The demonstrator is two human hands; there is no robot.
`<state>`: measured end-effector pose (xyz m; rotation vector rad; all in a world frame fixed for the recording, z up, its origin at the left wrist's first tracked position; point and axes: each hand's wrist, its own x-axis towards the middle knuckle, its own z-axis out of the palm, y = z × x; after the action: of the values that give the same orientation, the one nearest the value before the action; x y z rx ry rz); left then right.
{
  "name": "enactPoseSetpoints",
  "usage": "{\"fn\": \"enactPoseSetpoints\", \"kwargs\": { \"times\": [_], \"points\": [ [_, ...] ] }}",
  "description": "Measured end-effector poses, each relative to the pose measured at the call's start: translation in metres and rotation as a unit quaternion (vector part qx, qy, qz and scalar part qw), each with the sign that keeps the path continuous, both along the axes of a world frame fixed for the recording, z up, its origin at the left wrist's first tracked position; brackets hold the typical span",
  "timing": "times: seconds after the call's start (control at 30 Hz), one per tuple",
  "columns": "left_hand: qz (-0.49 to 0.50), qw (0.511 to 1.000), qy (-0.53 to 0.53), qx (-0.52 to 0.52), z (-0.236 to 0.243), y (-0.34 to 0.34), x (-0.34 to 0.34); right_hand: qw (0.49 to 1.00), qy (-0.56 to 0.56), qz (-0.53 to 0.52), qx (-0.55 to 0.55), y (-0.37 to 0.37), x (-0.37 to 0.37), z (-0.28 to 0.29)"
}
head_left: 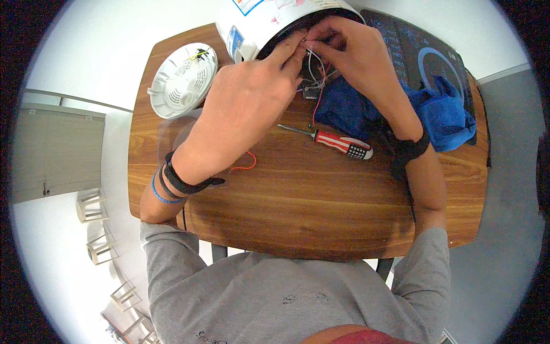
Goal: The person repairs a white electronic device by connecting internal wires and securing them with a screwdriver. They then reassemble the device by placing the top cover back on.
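A white appliance (275, 23) with a printed flower pattern lies on its side at the far edge of the table, its open underside facing me. White and red wires (314, 66) hang out of that opening beside a small dark part with a metal plate (311, 92). My left hand (243, 97) reaches into the opening, fingertips closed together at the wires. From the other side, my right hand (355, 49) pinches a thin wire between thumb and forefinger, its tips almost touching the left fingers. The wire ends are partly hidden by my fingers.
A white vented cover (175, 86) rests at the far left. A screwdriver (344, 144) with a red, white and black handle lies mid-table, near a loose orange-red wire (246, 166). Blue cloth (444, 120) lies partly on a black glass cooktop (435, 63) at the right.
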<state>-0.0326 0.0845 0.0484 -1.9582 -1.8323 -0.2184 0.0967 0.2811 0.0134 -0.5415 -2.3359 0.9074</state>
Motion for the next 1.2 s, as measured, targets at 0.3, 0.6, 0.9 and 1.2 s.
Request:
{"fn": "enactPoseSetpoints", "kwargs": {
  "times": [0.3, 0.6, 0.9, 1.2],
  "points": [
    [0.017, 1.0, 0.019, -0.006, -0.004, 0.0, 0.003, 0.996, 0.032, 0.011, 0.077, 0.004, 0.001, -0.007],
    [0.016, 1.0, 0.022, 0.004, -0.005, -0.001, 0.003, 0.985, 0.059, 0.085, 0.137, 0.0, 0.026, -0.006],
    [0.028, 0.999, 0.045, 0.009, -0.01, -0.002, 0.005, 0.933, -0.19, 0.272, 0.139, -0.045, 0.095, 0.006],
    [0.031, 0.998, 0.052, 0.026, -0.016, 0.0, 0.003, 0.913, -0.262, 0.207, 0.234, -0.074, 0.091, -0.044]
  ]
}}
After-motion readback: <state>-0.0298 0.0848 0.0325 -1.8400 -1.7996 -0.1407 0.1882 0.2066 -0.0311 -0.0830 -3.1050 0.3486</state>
